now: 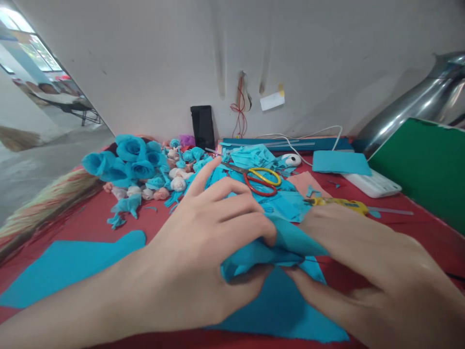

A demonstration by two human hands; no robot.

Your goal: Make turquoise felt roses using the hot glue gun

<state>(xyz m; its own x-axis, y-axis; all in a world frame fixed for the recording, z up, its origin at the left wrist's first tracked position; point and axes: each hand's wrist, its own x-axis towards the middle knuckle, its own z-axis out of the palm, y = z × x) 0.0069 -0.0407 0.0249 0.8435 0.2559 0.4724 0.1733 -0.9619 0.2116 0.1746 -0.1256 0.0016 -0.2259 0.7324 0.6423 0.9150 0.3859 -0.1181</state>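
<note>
Left hand (203,247) and right hand (363,261) pinch a folded blue felt piece (276,247); finished felt roses (127,160) stand behind; uncut felt sheet (65,266) remains.

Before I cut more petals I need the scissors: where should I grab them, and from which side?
Take the scissors by the looped handles, yellow and red, which point right, toward the right hand. Come from above on that side: they lie flat on the blue scraps, blades pointing left toward the blue flowers.
</note>
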